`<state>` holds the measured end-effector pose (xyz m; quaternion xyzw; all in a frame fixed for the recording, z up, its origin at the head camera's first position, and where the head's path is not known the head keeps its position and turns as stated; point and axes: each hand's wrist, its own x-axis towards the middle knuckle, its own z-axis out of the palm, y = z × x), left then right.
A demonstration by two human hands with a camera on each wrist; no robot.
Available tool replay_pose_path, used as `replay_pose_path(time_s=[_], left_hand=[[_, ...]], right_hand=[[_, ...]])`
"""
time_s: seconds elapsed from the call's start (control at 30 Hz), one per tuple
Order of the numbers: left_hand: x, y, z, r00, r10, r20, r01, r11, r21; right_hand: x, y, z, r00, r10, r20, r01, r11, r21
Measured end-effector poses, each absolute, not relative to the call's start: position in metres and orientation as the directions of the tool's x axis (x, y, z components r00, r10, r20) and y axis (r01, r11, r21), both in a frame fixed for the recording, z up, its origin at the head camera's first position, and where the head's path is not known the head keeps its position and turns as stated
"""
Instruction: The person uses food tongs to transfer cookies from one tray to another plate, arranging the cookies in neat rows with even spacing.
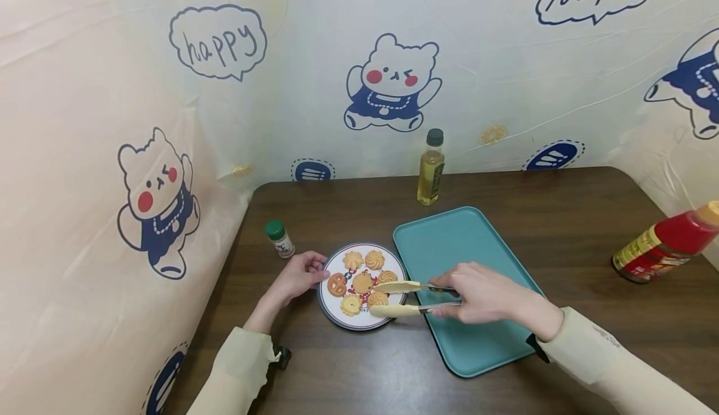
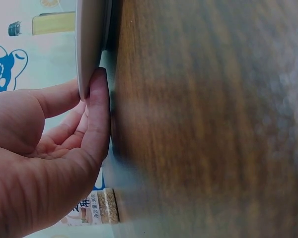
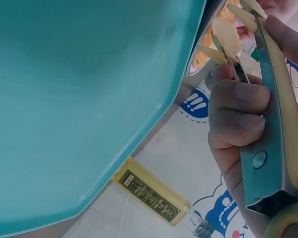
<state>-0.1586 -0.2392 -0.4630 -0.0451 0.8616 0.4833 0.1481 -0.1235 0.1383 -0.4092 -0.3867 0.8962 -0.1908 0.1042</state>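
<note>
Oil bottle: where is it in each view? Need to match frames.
Head: oil bottle upright at the table's far edge, behind the teal tray.
Left wrist: top left, lying sideways in frame, beside the plate rim.
Right wrist: bottom centre, below the tray's edge.
Shared landmark: bear-print backdrop.

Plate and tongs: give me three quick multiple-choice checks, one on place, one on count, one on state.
1. Where is the tray relative to the plate?
A. on its left
B. on its right
C. under it

2. How many cookies are on the plate?
A. three
B. seven
C. twelve

3. What is the left hand doing?
A. touching the plate's rim
B. holding the green-capped jar
C. gripping the tongs

Answers:
1 B, the teal tray lies just right of the plate in the head view.
2 B, seven show there.
3 A, the left wrist view shows fingertips against the rim, while the right hand grips the tongs.
</note>
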Motion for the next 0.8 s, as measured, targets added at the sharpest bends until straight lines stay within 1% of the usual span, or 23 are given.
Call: replay_pose_path(time_s=[0.53,0.8], left_hand=[[-0.1597,-0.2393,-0.4630,-0.950,0.053,-0.309,-0.231,0.545,0.806],[-0.1607,-0.2400,-0.4637,-0.954,0.057,-0.294,-0.215,0.554,0.804]], right_hand=[[-0.1242,0.1368,-0.4091,-0.689,-0.722,-0.058,-0.637,0.643,-0.425],[-0.1244,0.1371,-0.4080,-0.686,-0.726,-0.052,-0.646,0.640,-0.416]])
